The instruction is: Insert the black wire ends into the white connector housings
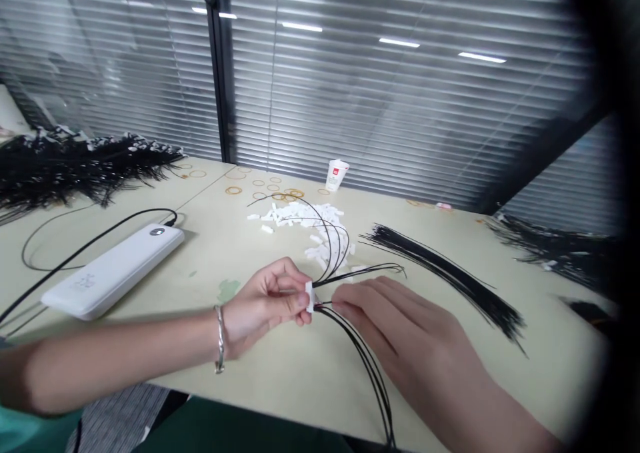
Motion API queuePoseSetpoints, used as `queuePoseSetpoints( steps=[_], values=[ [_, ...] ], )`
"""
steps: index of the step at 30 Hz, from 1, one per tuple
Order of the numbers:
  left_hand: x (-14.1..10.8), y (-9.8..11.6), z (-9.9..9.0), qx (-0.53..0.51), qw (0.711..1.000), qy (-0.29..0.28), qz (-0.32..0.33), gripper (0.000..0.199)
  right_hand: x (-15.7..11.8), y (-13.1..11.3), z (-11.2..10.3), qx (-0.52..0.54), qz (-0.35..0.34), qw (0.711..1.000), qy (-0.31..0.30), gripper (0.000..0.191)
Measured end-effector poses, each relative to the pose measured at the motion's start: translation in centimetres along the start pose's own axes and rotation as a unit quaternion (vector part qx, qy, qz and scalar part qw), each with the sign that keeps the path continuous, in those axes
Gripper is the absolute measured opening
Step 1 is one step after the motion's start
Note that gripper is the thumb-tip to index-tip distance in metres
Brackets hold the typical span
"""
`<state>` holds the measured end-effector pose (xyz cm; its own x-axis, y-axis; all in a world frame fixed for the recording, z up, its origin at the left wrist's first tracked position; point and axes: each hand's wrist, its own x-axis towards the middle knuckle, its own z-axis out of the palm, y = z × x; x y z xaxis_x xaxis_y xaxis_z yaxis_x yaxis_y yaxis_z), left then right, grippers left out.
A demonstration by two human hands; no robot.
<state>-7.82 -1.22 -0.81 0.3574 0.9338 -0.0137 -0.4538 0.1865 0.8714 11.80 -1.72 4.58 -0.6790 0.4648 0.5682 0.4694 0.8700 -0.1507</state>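
Note:
My left hand [283, 300] pinches a small white connector housing [310, 298] between thumb and fingers, above the table. Several thin black wires [363, 346] come out of the housing; some arch up and away, others hang down toward the table's front edge. My right hand [400, 320] is closed just right of the housing, its thumb and forefinger on a black wire [327, 302] at the housing's face. Whether that wire's end sits inside the housing I cannot tell, as the fingers cover part of it. Beyond the hands lies a pile of loose white housings [323, 223].
A bundle of black wires [445, 273] lies to the right, with a darker heap [555, 246] farther right. Wired housings [75, 163] are heaped at the far left. A white power bank [117, 270] with a cable, rubber bands [294, 193] and a paper cup [336, 175] stand around.

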Motion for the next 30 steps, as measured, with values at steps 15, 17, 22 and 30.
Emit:
queuePoseSetpoints(
  steps=[15,17,22,30],
  values=[
    [-0.32,0.11,0.2,0.028,0.997,-0.024,0.066,0.013,0.46,0.42,0.11,-0.066,-0.045,0.995,-0.059,0.019],
    [-0.32,0.14,0.23,0.03,0.997,-0.025,0.067,0.013,0.5,0.41,0.11,-0.06,-0.043,0.995,-0.062,0.019],
    [-0.32,0.05,0.21,0.031,0.997,-0.025,0.071,0.014,0.36,0.41,0.25,-0.052,-0.039,0.996,-0.061,0.019],
    [-0.42,0.08,0.22,0.054,0.996,-0.018,0.071,0.015,-0.16,0.23,0.5,-0.047,-0.038,0.993,-0.105,0.02]
  ],
)
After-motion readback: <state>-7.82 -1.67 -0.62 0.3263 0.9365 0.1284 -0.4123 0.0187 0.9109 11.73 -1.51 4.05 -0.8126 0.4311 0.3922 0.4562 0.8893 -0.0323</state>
